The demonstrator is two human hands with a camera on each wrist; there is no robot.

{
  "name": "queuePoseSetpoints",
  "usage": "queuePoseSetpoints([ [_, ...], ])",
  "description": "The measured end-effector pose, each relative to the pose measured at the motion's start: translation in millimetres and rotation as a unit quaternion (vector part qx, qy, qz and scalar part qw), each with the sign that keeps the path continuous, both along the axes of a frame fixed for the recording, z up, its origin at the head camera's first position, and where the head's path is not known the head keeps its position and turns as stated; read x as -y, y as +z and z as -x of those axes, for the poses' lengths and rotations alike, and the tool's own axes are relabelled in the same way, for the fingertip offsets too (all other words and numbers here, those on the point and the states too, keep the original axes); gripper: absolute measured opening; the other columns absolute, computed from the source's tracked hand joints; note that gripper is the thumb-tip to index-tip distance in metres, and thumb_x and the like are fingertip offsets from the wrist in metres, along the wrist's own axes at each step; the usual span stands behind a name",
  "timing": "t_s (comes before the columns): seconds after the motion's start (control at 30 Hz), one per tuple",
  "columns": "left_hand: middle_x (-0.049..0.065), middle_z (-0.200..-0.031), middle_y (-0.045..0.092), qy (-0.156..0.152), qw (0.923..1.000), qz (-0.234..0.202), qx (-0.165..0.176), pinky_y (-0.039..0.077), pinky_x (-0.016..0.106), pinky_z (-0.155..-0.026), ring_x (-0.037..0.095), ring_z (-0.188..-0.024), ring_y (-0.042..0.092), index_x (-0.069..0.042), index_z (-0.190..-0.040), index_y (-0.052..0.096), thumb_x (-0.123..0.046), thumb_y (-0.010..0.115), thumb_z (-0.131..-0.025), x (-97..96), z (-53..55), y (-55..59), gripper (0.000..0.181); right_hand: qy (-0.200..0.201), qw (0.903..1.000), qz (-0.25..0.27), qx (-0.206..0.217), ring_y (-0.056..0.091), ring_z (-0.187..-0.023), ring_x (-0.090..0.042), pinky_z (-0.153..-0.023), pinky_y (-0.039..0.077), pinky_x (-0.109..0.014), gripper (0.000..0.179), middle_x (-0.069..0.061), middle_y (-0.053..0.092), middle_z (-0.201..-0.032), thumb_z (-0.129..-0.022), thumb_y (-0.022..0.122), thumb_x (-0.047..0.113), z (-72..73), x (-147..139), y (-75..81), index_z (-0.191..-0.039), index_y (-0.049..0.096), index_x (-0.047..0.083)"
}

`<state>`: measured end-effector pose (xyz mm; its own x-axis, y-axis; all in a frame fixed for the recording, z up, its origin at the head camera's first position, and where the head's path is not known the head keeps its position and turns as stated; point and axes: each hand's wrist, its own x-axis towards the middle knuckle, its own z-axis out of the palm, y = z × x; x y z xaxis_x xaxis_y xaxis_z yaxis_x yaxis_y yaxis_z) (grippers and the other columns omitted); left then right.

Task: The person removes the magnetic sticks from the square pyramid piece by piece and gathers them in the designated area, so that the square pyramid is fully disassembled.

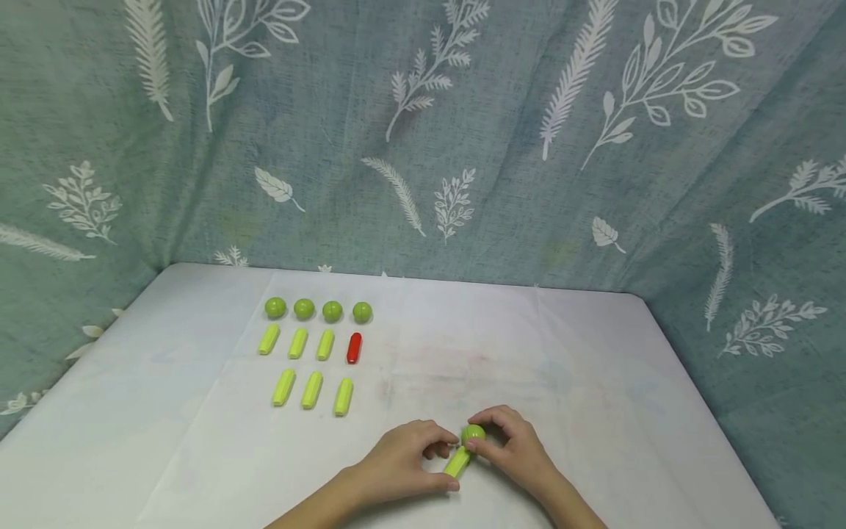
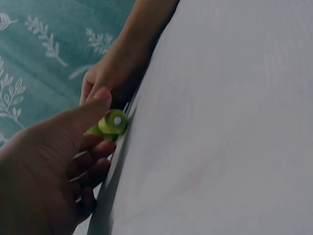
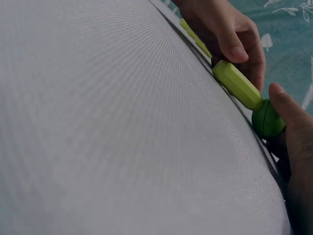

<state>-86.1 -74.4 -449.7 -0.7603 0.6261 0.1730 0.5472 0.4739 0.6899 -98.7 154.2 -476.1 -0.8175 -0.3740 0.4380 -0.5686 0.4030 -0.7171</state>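
Near the front of the table, a green ball [image 1: 473, 434] sits at the upper end of a yellow-green faceted stick [image 1: 457, 462], the two meeting end to end. My right hand [image 1: 518, 452] pinches the ball between thumb and fingers. At the stick's other end is my left hand [image 1: 410, 459], thumb and bent fingers spread apart around it. The right wrist view shows the stick [image 3: 237, 84] uncovered along its length, the left thumb [image 3: 238, 53] close beside its end. A pale dot marks the stick's end face [image 2: 117, 121] in the left wrist view.
Several green balls [image 1: 304, 308] stand in a row at the back left of the white table [image 1: 502, 330]. In front lie several yellow-green sticks [image 1: 312, 390] in two rows, with one red stick [image 1: 354, 348]. Leaf-patterned curtain [image 1: 330, 147] surrounds the table's back and sides.
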Motion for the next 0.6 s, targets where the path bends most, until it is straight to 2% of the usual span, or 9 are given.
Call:
queuePoseSetpoints([
  [0.07,-0.016,-0.086,0.059,0.021,0.9993,0.011,-0.028,0.043,0.013,-0.067,-0.004,-0.075,0.048,-0.018,-0.106,0.066,-0.048,0.074,-0.076,-5.9,-2.1,-0.9,0.043,-0.002,1.0,0.0,-0.003,0.06,-0.092,-0.015,-0.082,0.049,-0.027,0.026,0.002,0.067,-0.097,-0.076,0.078,0.013,-1.2,0,0.3,-0.099,0.067,0.012],
  [0.17,-0.018,-0.079,0.056,0.054,0.9969,0.02,-0.052,0.037,0.011,-0.061,-0.005,-0.068,0.043,-0.021,-0.098,0.068,-0.043,0.076,-0.076,-14.7,-4.3,-1.7,0.033,-0.006,1.0,-0.001,-0.003,0.06,-0.092,-0.016,-0.082,0.05,-0.027,0.027,0.001,0.067,-0.097,-0.075,0.079,0.012,-2.4,-2,0.1,-0.099,0.067,0.011],
  [0.3,-0.019,-0.072,0.052,0.082,0.9935,0.038,-0.069,0.032,0.01,-0.058,-0.007,-0.064,0.038,-0.022,-0.089,0.068,-0.039,0.075,-0.075,-24.2,-6.1,-0.8,0.023,0.0,0.9998,0.014,0.013,0.059,-0.092,-0.01,-0.081,0.05,-0.025,0.025,0.004,0.066,-0.097,-0.077,0.078,0.014,-2.2,-6,-1.0,-0.099,0.067,0.013],
  [0.43,-0.018,-0.068,0.049,0.088,0.994,0.038,-0.051,0.033,0.012,-0.056,-0.006,-0.061,0.038,-0.02,-0.085,0.07,-0.034,0.075,-0.076,-23.9,-6.4,0.0,0.018,0.01,0.9991,0.031,0.027,0.059,-0.092,-0.008,-0.081,0.05,-0.024,0.024,0.007,0.065,-0.097,-0.077,0.077,0.016,-1.3,-6,-3.0,-0.098,0.067,0.016],
  [0.6,-0.017,-0.068,0.049,0.093,0.995,0.017,-0.031,0.036,0.012,-0.054,-0.007,-0.059,0.04,-0.017,-0.083,0.071,-0.025,0.075,-0.074,-18.7,-5.2,-0.2,0.013,0.012,0.9993,0.025,0.026,0.057,-0.091,-0.008,-0.08,0.048,-0.025,0.023,0.008,0.066,-0.096,-0.077,0.078,0.018,-0.1,-4,-2.3,-0.098,0.068,0.015],
])
